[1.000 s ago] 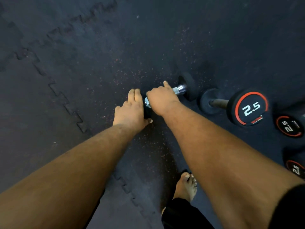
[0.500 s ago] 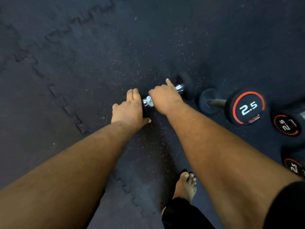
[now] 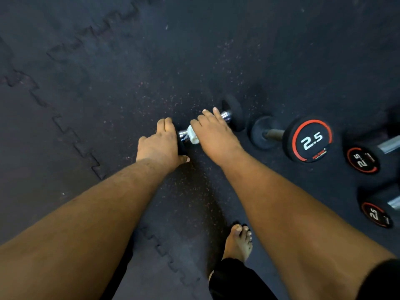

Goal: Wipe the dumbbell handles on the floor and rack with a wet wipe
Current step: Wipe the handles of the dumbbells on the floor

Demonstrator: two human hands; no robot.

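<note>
Dumbbell [image 3: 234,112] near end hidden under left hand [image 3: 159,146] cupping it, right hand [image 3: 213,135] wrapped round handle w/ wet wipe [image 3: 193,135], more dumbbells cut off at frame edge right of it, open mat [image 3: 86,83] to its left.

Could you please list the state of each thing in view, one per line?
Left hand: gripping the dumbbell's near weight head.
Right hand: wrapped round the wet wipe on the handle.
Wet wipe: bunched against the chrome handle.
Dumbbell: lying on the floor.
Dumbbell marked 2.5: lying on the floor, untouched.
</note>
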